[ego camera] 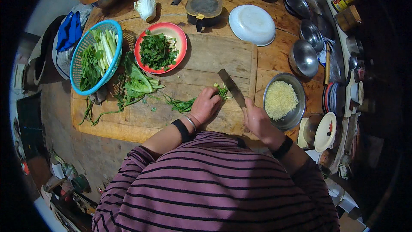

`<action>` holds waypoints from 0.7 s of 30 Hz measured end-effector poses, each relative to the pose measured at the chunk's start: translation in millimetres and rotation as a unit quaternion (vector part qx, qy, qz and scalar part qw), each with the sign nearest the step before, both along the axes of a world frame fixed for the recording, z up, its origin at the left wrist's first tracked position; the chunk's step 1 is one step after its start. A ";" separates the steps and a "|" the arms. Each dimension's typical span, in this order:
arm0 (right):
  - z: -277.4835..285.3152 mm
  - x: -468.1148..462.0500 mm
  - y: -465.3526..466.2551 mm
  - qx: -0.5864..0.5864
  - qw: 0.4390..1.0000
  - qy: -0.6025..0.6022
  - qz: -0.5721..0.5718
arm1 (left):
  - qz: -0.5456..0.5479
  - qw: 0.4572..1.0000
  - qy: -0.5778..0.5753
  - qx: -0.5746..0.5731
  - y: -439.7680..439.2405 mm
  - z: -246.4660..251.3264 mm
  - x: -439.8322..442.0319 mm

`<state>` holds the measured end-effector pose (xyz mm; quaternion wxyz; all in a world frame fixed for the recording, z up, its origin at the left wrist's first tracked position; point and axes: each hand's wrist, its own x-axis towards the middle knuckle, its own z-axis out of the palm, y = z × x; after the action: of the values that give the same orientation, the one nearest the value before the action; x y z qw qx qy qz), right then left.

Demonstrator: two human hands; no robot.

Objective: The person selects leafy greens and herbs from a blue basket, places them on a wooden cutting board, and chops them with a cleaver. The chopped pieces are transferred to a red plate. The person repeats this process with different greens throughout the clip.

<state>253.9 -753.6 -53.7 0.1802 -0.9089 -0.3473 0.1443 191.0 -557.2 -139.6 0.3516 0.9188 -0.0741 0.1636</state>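
My left hand point(206, 105) presses a bunch of thin green stems point(184, 104) onto the wooden cutting board point(222, 51). Their pale cut ends point(222, 92) stick out to the right of my fingers. In my right hand point(257, 119) is the handle of a kitchen cleaver point(232, 87), its blade tilted up and to the left, just right of the stem ends. Whether the blade touches the board cannot be told. Beyond the stems, a red-rimmed plate point(182, 54) holds chopped green herbs point(157, 51). Loose leafy greens point(136, 79) lie left of the stems.
A blue plastic basket point(74, 61) of greens stands at the left. Right of the board sits a steel bowl point(297, 116) with pale shredded strips point(281, 100). Farther back are an upturned white enamel basin point(252, 24), a lidded pot point(204, 8) and a piece of cabbage point(146, 8).
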 end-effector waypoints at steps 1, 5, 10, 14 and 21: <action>5.0 -2.1 -0.4 -0.009 1.000 0.006 0.005 | -0.001 1.000 -0.006 -0.001 -0.3 -0.3 0.0; 26.1 -5.0 3.7 -0.085 0.995 0.037 0.045 | 0.026 0.999 0.026 -0.021 -3.0 -1.8 0.2; 21.2 -4.1 18.9 -0.196 0.975 0.075 0.068 | 0.013 0.999 0.026 -0.037 -1.5 -4.3 0.4; -4.6 -4.6 29.4 -0.118 0.990 0.046 0.054 | 0.027 0.999 0.018 -0.011 -0.7 -8.0 0.7; 6.0 6.8 22.3 -0.098 0.989 0.101 0.035 | 0.032 0.999 0.003 -0.025 -2.1 -9.6 -0.1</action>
<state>260.7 -731.3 -47.7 0.1196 -0.8899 -0.3434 0.2753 190.9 -559.3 -149.2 0.3694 0.9120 -0.0393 0.1740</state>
